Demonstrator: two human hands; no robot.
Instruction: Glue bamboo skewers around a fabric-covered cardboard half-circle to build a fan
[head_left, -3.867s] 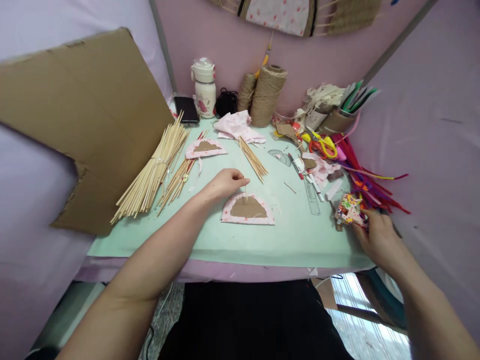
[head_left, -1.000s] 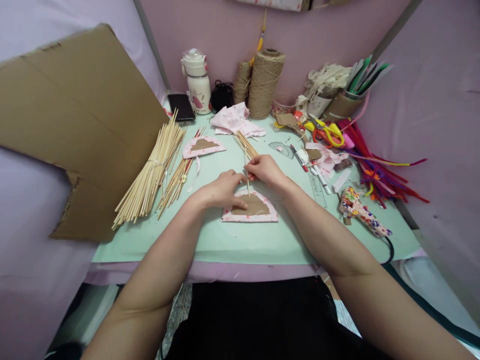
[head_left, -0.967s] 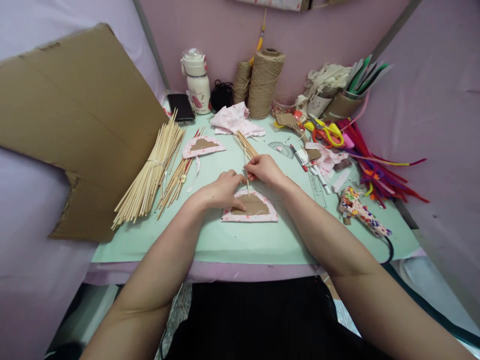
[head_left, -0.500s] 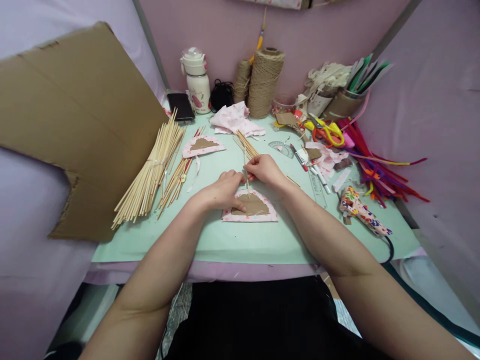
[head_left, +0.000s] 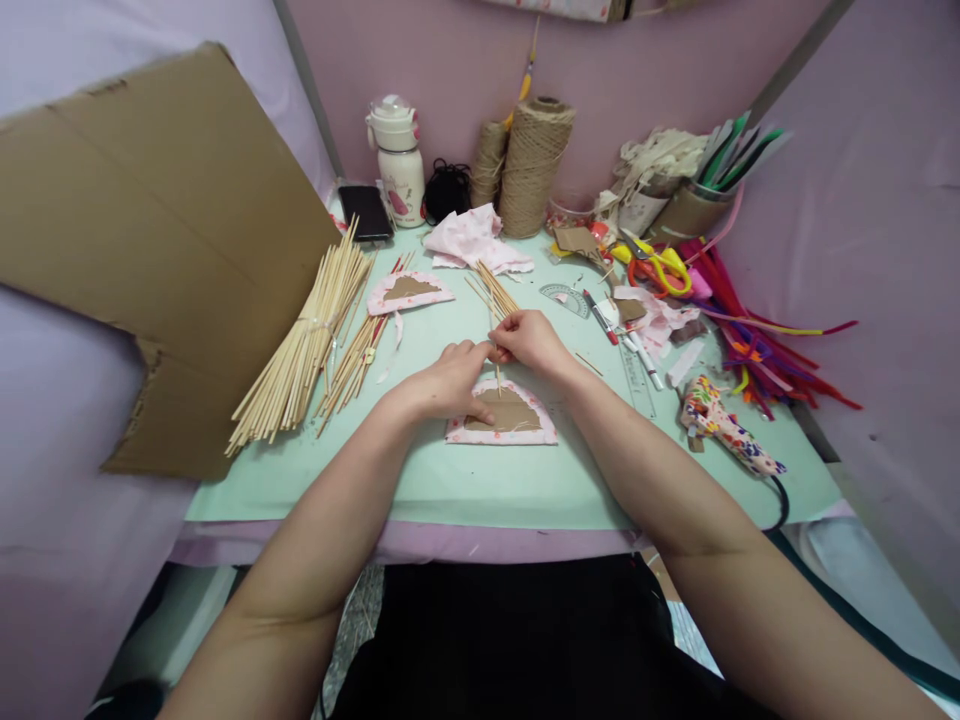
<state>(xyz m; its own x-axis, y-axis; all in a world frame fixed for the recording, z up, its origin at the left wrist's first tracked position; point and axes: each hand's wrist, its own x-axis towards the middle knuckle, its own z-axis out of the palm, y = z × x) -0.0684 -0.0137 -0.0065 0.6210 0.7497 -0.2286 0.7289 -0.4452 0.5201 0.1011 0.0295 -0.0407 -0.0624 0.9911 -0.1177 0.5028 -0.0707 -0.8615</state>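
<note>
A half-round cardboard piece (head_left: pixel 514 412) edged in pink patterned fabric lies flat on the table near its front. My left hand (head_left: pixel 454 383) rests over its upper left side, thumb spread down onto the bare cardboard and fingers reaching towards my right hand. Between the pinched fingers of my right hand (head_left: pixel 527 338) is a thin wooden stick (head_left: pixel 499 378), its lower end on the piece's curved top edge. Behind the hands lie several loose sticks (head_left: pixel 496 287). A second fabric-edged half-round piece (head_left: pixel 409 290) sits further back on the left.
A tied bundle of sticks (head_left: pixel 304 335) and a large cardboard sheet (head_left: pixel 172 230) stand at left. Twine spools (head_left: pixel 534 165), a bottle (head_left: pixel 400 170) and a phone (head_left: pixel 365 213) line the back. Scissors (head_left: pixel 664 265), pipe cleaners (head_left: pixel 750 345) and a fabric-covered glue gun (head_left: pixel 727 425) lie at right.
The whole view has shifted very slightly. Both hands, the stick and the cardboard piece keep nearly the same positions relative to each other.
</note>
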